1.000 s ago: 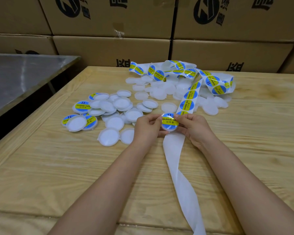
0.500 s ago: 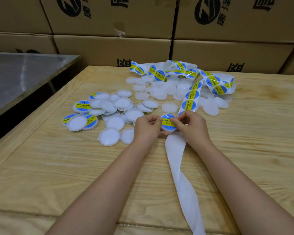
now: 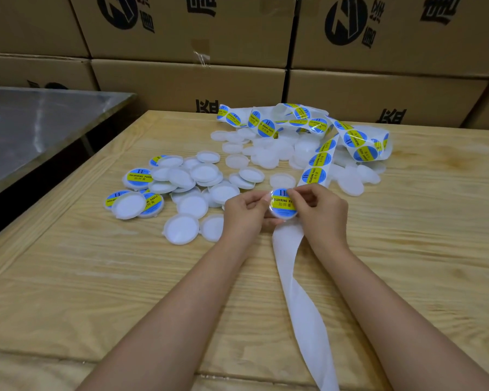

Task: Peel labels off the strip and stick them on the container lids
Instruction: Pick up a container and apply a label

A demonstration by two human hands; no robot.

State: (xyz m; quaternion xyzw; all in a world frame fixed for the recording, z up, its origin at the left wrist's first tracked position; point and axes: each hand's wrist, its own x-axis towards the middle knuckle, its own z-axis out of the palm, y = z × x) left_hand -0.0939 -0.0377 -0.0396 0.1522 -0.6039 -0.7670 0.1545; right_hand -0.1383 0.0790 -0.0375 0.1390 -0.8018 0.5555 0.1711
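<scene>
— What step was this, on the pale wooden table [image 3: 407, 249]?
— Sticking. Above the long white backing strip [image 3: 299, 292], the left hand [image 3: 243, 214] pinched a round white plastic lid [image 3: 283, 218] by its edge; the right hand [image 3: 322, 213] pinched a round blue-and-yellow label [image 3: 281, 203] down onto it.
— Next?
— Likely smoothing it flat, centred. Fingers hid whether the label lay fully down.

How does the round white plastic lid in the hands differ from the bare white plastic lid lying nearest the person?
The held lid wears a blue-and-yellow round label; the nearest lid shows a plain white face. The held lid is pinched between the left hand and right hand; the nearest lid lies flat on the wooden table, untouched. Both are round white plastic, alike in size.
</scene>
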